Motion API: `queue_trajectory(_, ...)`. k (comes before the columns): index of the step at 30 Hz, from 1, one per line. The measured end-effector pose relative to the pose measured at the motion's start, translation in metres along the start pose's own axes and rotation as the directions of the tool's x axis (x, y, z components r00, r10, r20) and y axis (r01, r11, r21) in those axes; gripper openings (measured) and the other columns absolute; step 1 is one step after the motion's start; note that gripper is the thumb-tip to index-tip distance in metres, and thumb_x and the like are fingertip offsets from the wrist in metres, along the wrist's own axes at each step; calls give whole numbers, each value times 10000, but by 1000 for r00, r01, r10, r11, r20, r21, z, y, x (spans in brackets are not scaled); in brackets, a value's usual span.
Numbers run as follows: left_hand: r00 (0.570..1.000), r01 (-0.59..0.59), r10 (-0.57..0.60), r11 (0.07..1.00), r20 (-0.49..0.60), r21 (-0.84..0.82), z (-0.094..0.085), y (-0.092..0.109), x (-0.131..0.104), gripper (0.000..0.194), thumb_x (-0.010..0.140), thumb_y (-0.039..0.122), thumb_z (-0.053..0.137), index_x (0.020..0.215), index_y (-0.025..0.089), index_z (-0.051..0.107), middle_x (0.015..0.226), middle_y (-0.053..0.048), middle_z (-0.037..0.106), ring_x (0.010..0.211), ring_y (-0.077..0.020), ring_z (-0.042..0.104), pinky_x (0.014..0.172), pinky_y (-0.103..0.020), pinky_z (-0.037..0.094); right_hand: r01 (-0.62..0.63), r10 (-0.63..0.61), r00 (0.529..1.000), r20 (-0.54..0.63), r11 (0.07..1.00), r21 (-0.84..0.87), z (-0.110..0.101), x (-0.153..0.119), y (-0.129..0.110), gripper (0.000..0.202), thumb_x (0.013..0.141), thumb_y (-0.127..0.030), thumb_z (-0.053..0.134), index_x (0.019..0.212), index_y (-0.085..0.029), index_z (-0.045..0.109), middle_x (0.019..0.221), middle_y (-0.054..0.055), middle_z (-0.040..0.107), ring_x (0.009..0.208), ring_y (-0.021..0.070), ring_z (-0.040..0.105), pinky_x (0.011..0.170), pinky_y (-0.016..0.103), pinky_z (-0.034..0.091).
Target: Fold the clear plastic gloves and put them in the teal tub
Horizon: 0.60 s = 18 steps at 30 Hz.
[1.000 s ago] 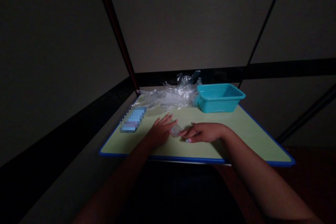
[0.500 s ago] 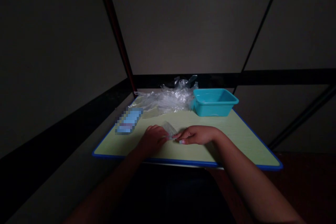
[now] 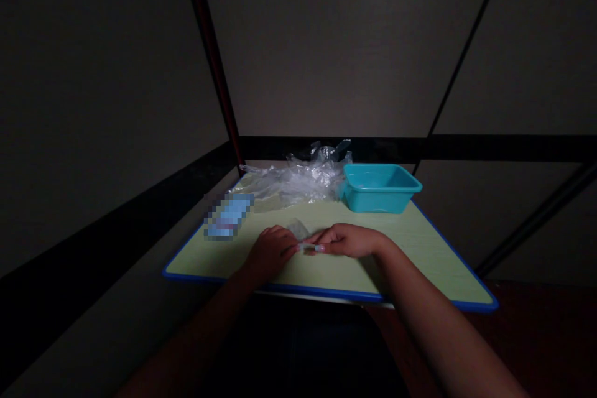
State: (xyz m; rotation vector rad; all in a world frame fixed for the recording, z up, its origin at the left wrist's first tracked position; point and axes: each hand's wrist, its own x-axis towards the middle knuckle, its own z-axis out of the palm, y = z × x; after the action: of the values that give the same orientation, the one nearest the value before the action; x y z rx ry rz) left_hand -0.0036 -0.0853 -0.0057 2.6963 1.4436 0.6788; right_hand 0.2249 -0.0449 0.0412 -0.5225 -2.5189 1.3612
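Between my hands, low over the table [image 3: 336,270], is a small piece of clear plastic, seemingly a plastic bag [image 3: 297,228]. My left hand [image 3: 276,247] is closed on its left side, thumb and fingers pinched together. From the right, my right hand [image 3: 342,240] pinches the near edge between thumb and fingers. That near edge shows as a thin, pale strip between the two sets of fingertips. The bag's far part stands out beyond the hands. My fingers hide part of the plastic.
A heap of crumpled clear plastic bags [image 3: 303,179] lies at the back of the table. Right of it stands a turquoise basin [image 3: 380,196]. At the left edge lies a flat, pixelated blue object [image 3: 229,216]. Dark walls close in behind and left.
My right thumb has closed in on the bag's near edge, which now looks folded into a narrow strip. My left hand stays nearly in place. The view has tilted slightly.
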Motion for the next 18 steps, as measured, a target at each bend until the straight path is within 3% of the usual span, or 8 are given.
queue_trajectory(2,1000,6,-6,1000,-5,-30,0,-2,0,195,880,254,497,851,194,681,908,-38,684,881,-191,572,835,-349,420,31,-31,999,-8,998,52,-1,1,4,418,849,-517,505,882,-128,656,1088,103,645,1086,198,552,930,324,388)
queue_trajectory(5,1000,23,-22,996,6,-82,-1,-2,-1,211,882,240,483,848,193,686,927,-38,700,886,-182,597,849,-337,437,38,-36,983,-182,999,7,-1,2,13,310,791,-444,612,871,-148,564,1035,80,621,992,197,559,874,342,415)
queue_trajectory(7,999,46,-43,993,22,-112,-2,-2,-3,229,886,241,469,845,199,690,938,-34,705,899,-176,604,859,-330,442,4,-26,964,-265,996,-84,0,2,18,343,724,-402,687,918,-163,534,1006,54,597,954,197,545,853,338,417)
queue_trajectory(13,991,129,-130,975,9,-180,-1,-6,-7,273,890,270,449,799,202,697,905,-30,707,898,-174,605,849,-313,450,-38,0,980,-198,981,-189,6,7,23,557,602,-373,791,1071,-203,544,1061,32,566,981,212,525,872,339,408)
queue_trajectory(18,988,139,-150,958,-23,-251,1,-9,-6,259,879,280,465,779,198,690,854,-30,699,850,-173,600,808,-299,452,68,-156,957,-245,940,-335,10,17,24,304,684,-376,742,893,-189,625,939,55,595,930,215,526,852,348,393)
